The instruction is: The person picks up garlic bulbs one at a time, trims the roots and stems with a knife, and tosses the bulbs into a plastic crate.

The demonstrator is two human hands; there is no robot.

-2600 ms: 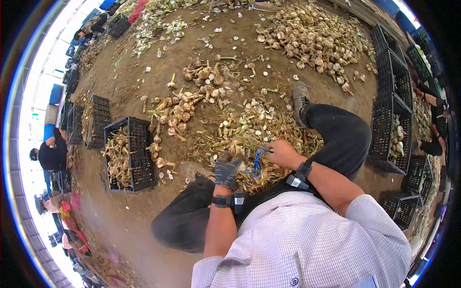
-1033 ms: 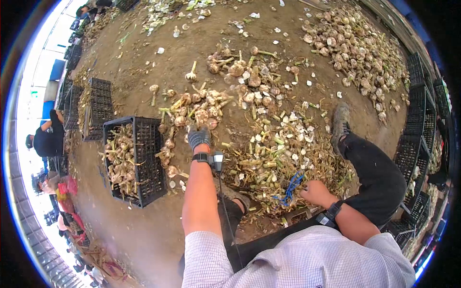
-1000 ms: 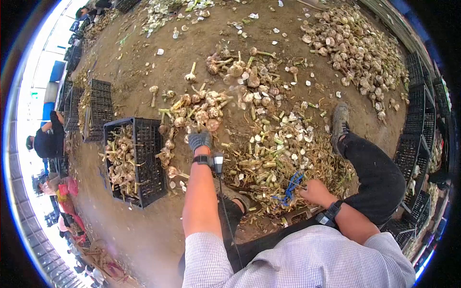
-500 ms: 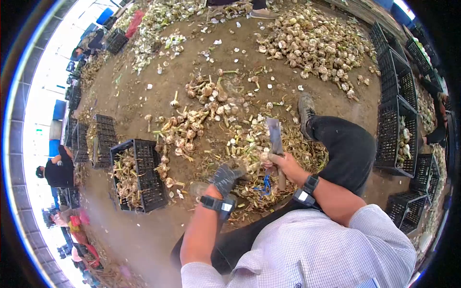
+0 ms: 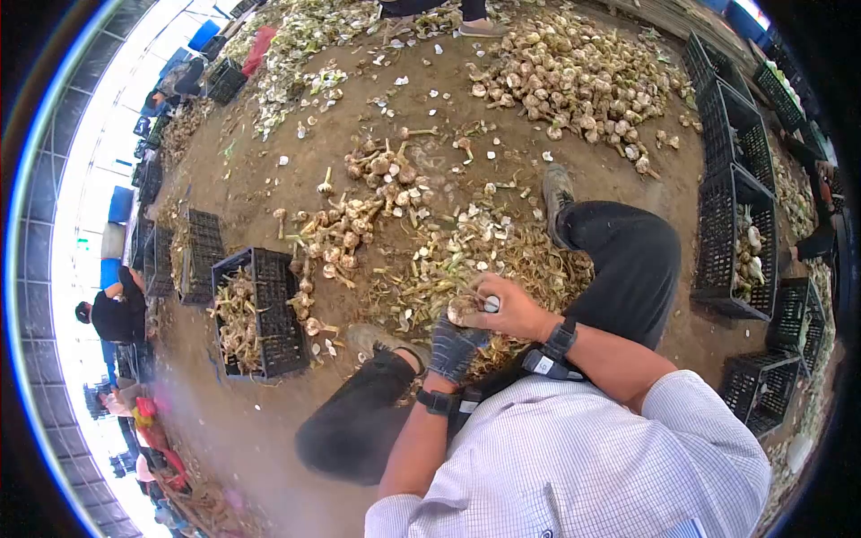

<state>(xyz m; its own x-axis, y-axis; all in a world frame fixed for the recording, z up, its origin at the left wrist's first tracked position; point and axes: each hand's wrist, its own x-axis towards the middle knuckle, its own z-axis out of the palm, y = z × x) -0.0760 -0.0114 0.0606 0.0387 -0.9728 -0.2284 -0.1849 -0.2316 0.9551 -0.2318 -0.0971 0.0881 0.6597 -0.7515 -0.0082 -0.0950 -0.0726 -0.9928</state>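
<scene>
Dirt floor (image 5: pixel 256 179) under strong side light
On my screen, a bright white glare (image 5: pixel 72 233) runs down the left edge, bordered by a grey gridded surface (image 5: pixel 34 323); I see blue containers (image 5: pixel 120 204) beside it, black plastic crates (image 5: pixel 717 235) lined up on the right, and a pale ridged strip (image 5: pixel 659 16) edging the floor's far right corner.

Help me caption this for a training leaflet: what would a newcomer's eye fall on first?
Probably the big garlic heap, spread on the brown floor at the upper right. Next, just below the centre, the gloved left grip and bare right grip, close together at a garlic bulb in front of the checked shirt. The black crate with garlic in it, towards the left, stands out too.
</scene>
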